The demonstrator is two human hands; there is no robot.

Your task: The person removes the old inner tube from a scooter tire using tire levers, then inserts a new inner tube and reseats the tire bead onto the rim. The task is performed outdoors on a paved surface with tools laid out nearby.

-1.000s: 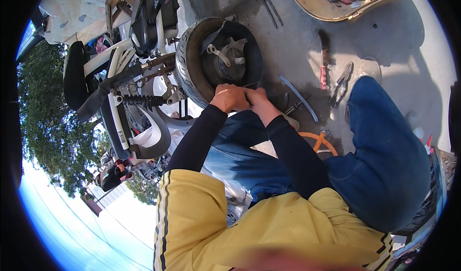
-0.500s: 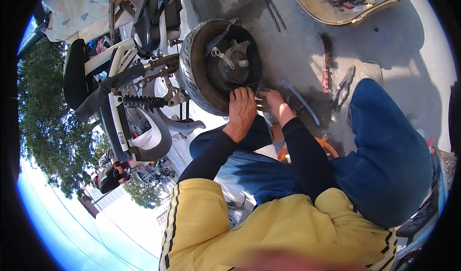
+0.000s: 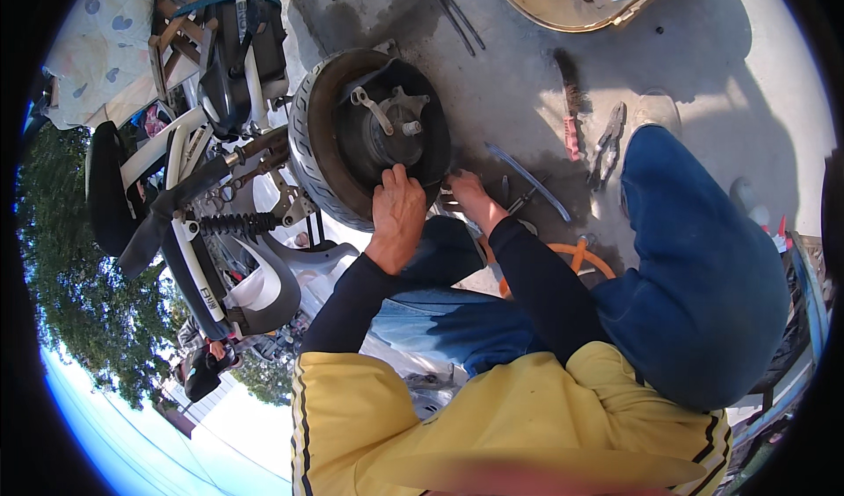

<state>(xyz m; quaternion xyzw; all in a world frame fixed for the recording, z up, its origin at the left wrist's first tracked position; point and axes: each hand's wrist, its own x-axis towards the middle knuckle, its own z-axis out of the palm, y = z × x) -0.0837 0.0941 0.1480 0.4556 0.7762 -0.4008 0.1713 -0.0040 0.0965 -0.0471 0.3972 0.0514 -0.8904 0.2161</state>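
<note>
A scooter wheel with a grey treaded tyre [image 3: 308, 149] faces me, its hub and brake lever arm [image 3: 374, 109] showing in the middle. A loose black rubber inner tube [image 3: 435, 91] bulges out along the right side of the wheel. At the lower edge of the wheel, my left hand [image 3: 397, 219] is closed, fingers curled on the tube beside the tyre. My right hand [image 3: 470, 199] is closed at the tube's lower right edge, with its fingertips partly hidden.
Right of the wheel lie a blue-grey strip [image 3: 527, 179], a red-handled wire brush [image 3: 571, 113] and pliers [image 3: 607, 144]. A tan tool basin [image 3: 571, 17] stands at the top. An orange ring-shaped object [image 3: 576, 254] is near my knee. The scooter's shock absorber [image 3: 237, 223] is left.
The whole view has shifted, so the scooter and tools sit further left. My left hand has moved along the wheel's lower edge, a little away from my right hand.
</note>
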